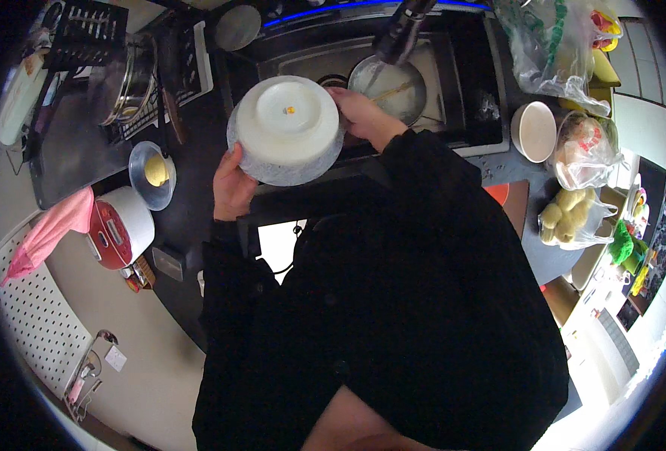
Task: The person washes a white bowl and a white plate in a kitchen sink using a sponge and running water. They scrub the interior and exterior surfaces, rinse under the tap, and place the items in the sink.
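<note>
Between my two hands is a large white bowl [281, 135], bottom up, its foot ring and a small orange mark facing me. Frosted, translucent material shows around the bowl's lower edge; I cannot tell whether that is its own rim or a second container. My left hand [234, 186] grips the near left side, thumb on the outside. At the far right side, my right hand [361, 115] holds the edge. Just beyond that hand, a round metal pan [417, 93] with light wooden chopsticks [390, 92] stands in the sink [435, 56], below a dark faucet [400, 34].
Left of me are a dish rack [189, 84], a clear bowl with a yellow lump [157, 171] and a red-and-white rice cooker [119, 228]. On the right stand a white bowl [534, 132], plastic bags [558, 51] and a bag of potato-like roots [567, 217].
</note>
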`<state>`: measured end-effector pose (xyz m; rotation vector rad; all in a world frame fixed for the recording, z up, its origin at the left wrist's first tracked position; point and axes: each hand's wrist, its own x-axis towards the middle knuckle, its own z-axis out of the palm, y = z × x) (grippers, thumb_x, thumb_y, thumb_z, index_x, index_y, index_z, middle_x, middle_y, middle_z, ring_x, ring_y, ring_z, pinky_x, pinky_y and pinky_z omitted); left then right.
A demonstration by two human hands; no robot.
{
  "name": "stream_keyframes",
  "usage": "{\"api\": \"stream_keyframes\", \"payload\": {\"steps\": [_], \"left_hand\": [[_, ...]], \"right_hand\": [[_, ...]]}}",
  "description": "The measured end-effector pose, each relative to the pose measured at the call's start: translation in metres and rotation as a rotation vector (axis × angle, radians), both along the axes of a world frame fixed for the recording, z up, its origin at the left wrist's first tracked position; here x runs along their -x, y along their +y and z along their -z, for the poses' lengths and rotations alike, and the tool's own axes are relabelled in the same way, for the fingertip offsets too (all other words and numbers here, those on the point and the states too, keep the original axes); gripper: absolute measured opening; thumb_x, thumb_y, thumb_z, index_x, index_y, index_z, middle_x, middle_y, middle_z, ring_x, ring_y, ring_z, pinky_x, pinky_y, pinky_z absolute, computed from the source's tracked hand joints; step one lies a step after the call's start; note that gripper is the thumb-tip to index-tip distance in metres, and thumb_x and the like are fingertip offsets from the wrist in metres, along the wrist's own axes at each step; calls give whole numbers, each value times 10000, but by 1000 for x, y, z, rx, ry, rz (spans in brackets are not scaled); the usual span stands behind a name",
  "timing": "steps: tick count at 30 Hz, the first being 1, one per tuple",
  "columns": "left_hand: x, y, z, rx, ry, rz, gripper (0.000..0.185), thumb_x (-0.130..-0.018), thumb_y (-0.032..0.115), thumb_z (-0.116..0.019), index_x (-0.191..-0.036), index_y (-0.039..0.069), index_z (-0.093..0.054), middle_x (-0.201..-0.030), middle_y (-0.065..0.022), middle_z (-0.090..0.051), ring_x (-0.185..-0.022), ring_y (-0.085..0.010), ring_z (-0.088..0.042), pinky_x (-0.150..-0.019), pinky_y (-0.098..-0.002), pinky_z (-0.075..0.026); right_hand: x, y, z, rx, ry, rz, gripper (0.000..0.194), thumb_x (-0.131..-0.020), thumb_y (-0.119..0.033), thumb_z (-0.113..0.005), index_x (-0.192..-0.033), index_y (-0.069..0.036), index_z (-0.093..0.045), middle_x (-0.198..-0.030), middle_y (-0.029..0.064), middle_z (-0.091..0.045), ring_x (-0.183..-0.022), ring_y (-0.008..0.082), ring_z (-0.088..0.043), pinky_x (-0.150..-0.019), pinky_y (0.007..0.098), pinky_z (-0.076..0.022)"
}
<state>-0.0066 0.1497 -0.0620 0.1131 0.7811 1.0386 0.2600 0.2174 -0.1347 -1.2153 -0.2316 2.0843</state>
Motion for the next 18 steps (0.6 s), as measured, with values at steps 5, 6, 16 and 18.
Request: {"api": "stream_keyframes", "payload": {"steps": [5,6,16,18], "left_hand": [[-15,4,7,40,1,-71,425,-964,140,-514,-1343,-18,-407,-1353,-155,-492,-1267,-283,-458,-1088,-450,-366],[-18,5,7,21,-1,-86,420,-964,140,-512,-1339,-20,-409,-1349,-155,-495,-1263,-283,-462,-1083,-447,-375],[-34,16,1,60,-76,-206,372,-958,121,-522,-1292,-27,-449,-1305,-163,-530,-1215,-267,-513,-1039,-430,-439],[-40,18,0,78,-62,-246,360,-958,115,-522,-1284,-24,-462,-1298,-160,-538,-1215,-264,-514,-1042,-428,-436]], "right_hand": [[-2,1,22,-226,-302,105,264,-1008,-189,-433,-1156,-8,-557,-1088,74,-636,-981,171,-573,-894,285,-438],[-4,1,23,-329,-337,87,247,-1006,-190,-444,-1145,-22,-559,-1098,66,-632,-992,154,-559,-891,277,-435],[-12,1,-21,-937,-742,-35,147,-994,-155,-457,-1043,-50,-546,-951,128,-659,-891,267,-636,-789,359,-486],[-13,-6,-32,-931,-791,-36,140,-996,-144,-444,-1026,-42,-534,-1021,138,-650,-932,284,-634,-806,356,-481]]}}
